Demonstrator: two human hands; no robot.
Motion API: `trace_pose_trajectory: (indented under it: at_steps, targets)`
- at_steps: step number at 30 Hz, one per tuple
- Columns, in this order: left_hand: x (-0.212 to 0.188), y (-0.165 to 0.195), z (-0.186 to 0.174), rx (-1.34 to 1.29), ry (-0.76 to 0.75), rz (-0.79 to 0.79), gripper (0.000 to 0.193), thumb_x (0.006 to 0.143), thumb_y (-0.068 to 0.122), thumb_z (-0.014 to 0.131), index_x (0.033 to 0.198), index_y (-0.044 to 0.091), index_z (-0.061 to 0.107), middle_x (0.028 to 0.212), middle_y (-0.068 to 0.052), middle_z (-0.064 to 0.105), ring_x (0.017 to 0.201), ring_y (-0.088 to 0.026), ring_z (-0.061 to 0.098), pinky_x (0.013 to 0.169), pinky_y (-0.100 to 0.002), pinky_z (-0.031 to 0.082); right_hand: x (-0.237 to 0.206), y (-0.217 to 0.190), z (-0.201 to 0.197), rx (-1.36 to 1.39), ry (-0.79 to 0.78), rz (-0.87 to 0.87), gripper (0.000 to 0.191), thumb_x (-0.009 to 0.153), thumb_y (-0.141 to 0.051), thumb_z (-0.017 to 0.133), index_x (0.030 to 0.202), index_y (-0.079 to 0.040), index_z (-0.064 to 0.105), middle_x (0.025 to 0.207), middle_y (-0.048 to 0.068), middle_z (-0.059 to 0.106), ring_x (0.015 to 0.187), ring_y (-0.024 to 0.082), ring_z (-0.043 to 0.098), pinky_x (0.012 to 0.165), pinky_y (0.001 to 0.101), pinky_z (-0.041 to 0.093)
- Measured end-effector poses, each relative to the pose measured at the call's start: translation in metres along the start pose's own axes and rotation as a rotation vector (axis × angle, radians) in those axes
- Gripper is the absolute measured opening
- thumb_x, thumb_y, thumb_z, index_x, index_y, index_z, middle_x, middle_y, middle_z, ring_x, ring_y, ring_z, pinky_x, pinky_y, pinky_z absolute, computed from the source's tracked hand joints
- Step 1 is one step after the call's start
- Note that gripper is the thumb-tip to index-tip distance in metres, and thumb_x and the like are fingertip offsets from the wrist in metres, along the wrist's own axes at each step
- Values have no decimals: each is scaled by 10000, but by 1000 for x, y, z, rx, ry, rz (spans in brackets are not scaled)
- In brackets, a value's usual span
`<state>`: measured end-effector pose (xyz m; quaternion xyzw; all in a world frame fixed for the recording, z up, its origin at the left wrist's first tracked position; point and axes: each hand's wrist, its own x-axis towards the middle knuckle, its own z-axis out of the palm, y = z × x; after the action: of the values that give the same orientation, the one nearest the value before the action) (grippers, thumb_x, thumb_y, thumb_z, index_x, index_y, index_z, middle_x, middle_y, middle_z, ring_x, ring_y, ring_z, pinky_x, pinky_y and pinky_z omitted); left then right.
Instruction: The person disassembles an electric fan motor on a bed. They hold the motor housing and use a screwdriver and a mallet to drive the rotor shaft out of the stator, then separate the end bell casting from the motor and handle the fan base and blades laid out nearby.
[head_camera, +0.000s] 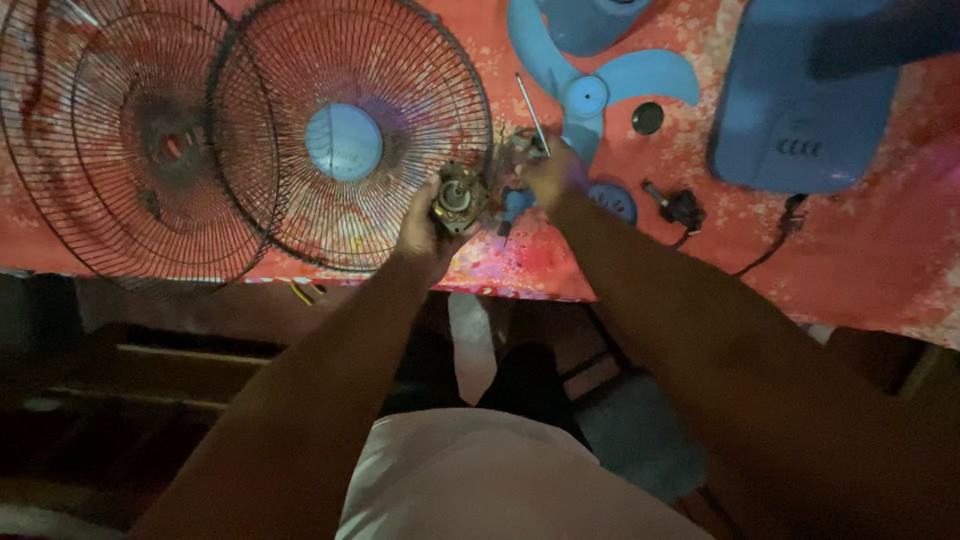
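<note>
Red floral table (860, 270) under everything. Two wire fan grilles (130, 140) overlapping at the far left corner, the nearer one (345, 135) with a blue hub. Blue housing (800, 100) at the far right; blue blade (590, 85) at the far edge, middle. Left hand (420, 225) at the near edge, fingers clamped on the motor (458, 197). Right hand (550, 170) just beside, closed on a thin rod (532, 112). Small black plug (682, 208) near the right hand
</note>
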<state>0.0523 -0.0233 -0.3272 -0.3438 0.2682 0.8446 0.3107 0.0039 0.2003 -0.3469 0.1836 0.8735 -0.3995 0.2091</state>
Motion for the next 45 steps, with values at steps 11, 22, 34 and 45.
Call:
trace_pose_trajectory:
  at_steps: [11,22,34,45]
  targets:
    - [-9,-6,4,-1,-24,-3,413,991,484,545,1266,180,599,1207,-59,713,1139,-248,688,990,-490,565,12,6,2,-147,60,-104,430,831,-259,815,1210,-123,664,1038,131,746,976,332,722,835,455,556]
    - [-17,2,3,46,-47,15,443,1041,483,512,1326,159,610,1218,-53,704,1106,-227,666,950,-448,538,-6,-4,-25,-149,199,-221,478,798,-188,808,1220,-71,616,980,197,710,925,406,686,770,517,536]
    - [-81,42,56,106,-134,79,447,1020,480,474,1334,183,588,1316,-18,666,1230,-200,614,1060,-501,471,-66,-70,-150,97,595,-480,369,865,-42,835,1144,-34,593,968,73,650,857,173,652,766,339,546]
    - [-146,72,125,76,-250,153,386,1011,359,516,1285,101,603,1227,-92,695,1095,-227,687,960,-420,568,-141,-150,-280,238,764,-777,445,972,59,784,1365,-40,600,840,-61,460,750,58,456,708,224,438]
